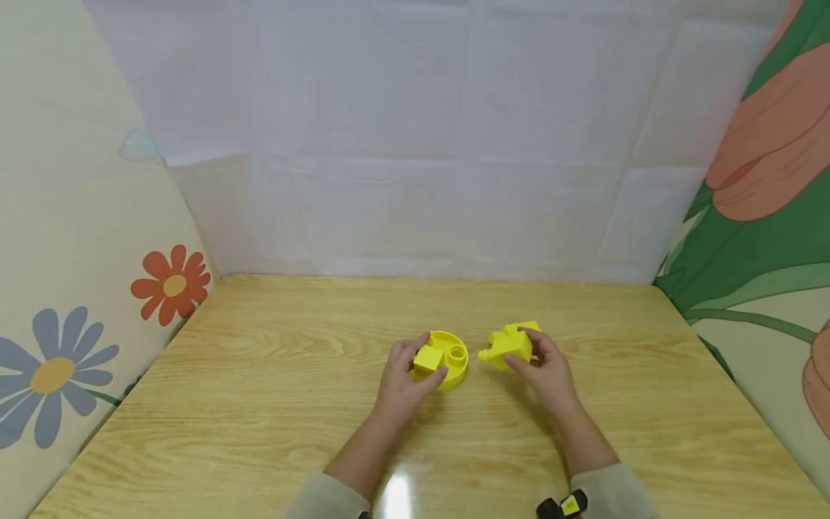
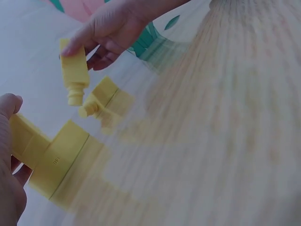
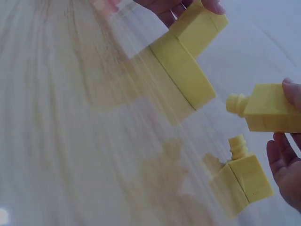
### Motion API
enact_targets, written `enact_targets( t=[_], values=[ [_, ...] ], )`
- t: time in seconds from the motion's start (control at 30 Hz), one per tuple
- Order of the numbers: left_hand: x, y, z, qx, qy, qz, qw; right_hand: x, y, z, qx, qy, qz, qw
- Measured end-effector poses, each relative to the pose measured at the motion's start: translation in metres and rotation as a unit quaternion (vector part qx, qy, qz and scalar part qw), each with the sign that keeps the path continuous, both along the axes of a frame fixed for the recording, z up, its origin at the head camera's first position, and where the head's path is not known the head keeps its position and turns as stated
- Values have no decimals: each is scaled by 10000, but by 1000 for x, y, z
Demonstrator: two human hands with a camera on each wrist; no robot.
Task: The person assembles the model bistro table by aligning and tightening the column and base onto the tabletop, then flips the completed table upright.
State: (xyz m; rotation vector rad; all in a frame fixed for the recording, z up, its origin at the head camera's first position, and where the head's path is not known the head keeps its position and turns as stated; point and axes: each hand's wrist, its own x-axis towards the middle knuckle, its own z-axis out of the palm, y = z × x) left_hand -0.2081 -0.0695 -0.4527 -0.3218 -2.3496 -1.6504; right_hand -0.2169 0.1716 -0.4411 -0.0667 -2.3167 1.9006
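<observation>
Yellow tray point(image 1: 459, 376) (block point(image 1: 429, 358) inside)

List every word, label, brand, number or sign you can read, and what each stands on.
Nothing reads with certainty.
Round yellow base: small marking on its side, too blurred to read.
Yellow block on the table: faint marking, too small to read.
Black device by the right sleeve: yellow patch, any print too small to read.
</observation>
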Motion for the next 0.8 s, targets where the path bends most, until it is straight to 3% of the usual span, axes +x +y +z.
enact_targets(
  t=[0.3, 0.47, 0.8],
  values=[
    [0, -4, -5, 827, -394, -550, 9943, 3, -8, 9, 370, -132, -4, 9992],
    [0, -5, -4, 1197, -571, -607, 9893, 0, -11, 10, 475, -75, 40, 9988],
    [-5, -7, -2, 1370, -657, -548, 9869, -5, -25, 19, 285, 162, 163, 9993]
  ],
)
